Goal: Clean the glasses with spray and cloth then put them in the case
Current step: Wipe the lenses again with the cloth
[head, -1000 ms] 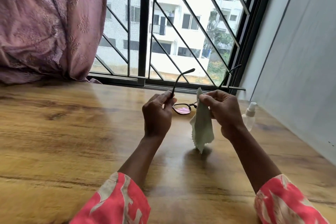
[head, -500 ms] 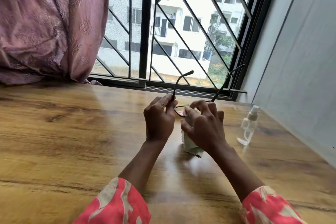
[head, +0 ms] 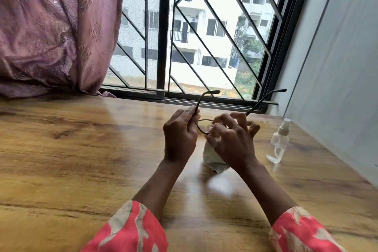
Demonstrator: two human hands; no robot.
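Dark thin-framed glasses (head: 201, 106) are held above the wooden table (head: 81, 159), both temples pointing up toward the window. My left hand (head: 180, 137) pinches the frame at the left hinge. My right hand (head: 231, 141) pinches a pale green cloth (head: 212, 155) over a lens near the frame's middle; the cloth's lower end hangs down below the hand. Much of the lenses is hidden behind my fingers. A small clear spray bottle (head: 279, 142) with a white top stands on the table to the right. No case is in view.
A barred window (head: 194, 37) runs along the table's far edge. A pink curtain (head: 51, 26) bunches on the table at the far left. A grey wall (head: 337, 67) borders the table on the right, close behind the bottle.
My right hand moved left with the cloth from the right side of the frame onto a lens. The cloth, which hung free before, is now wrapped against the glass. My left hand kept its grip.
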